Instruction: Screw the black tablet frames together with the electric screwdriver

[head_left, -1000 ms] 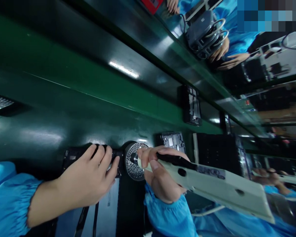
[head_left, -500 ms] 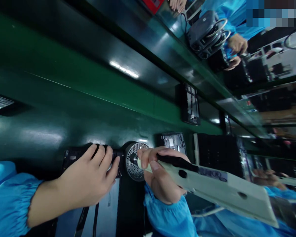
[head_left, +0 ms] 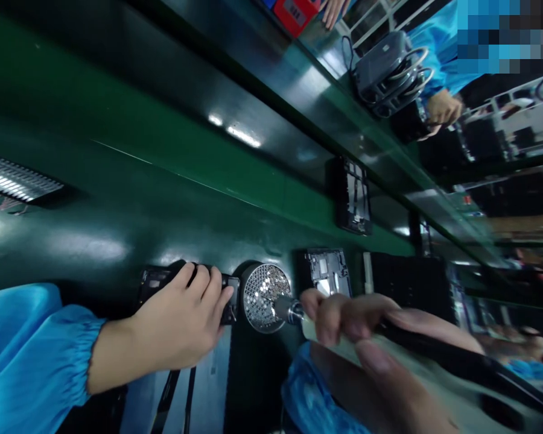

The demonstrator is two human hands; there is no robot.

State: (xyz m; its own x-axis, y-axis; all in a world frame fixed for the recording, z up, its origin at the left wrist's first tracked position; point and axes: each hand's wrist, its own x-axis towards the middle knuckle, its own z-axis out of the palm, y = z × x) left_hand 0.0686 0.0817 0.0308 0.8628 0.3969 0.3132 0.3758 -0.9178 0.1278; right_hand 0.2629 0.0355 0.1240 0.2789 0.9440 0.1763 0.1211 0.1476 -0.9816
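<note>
My left hand (head_left: pixel 176 325) is wrapped over the upper end of an opened tablet-like device (head_left: pixel 210 383), which has a black frame, a silvery panel and dark straps. In my right hand (head_left: pixel 357 319) is a pale electric screwdriver (head_left: pixel 317 331) with a black lever along its body, partly blurred. Its metal nose points left, over the right part of a round metal dish (head_left: pixel 256 289). The dish has a perforated face with small shiny screws on it. Whether the bit touches a screw, I cannot tell.
Another opened device (head_left: pixel 332 271) lies behind the screwdriver, and one more (head_left: pixel 356 196) farther back. At far left is a metal-slatted box (head_left: pixel 20 178). Across a raised ledge, a co-worker's hand (head_left: pixel 443 108) is beside a grey machine (head_left: pixel 380 72). A red bin (head_left: pixel 296 15) stands at the top.
The screwdriver has drawn back to the right and appears nearer the camera, uncovering the screw dish. My left hand remains on the device; the whole view has shifted slightly.
</note>
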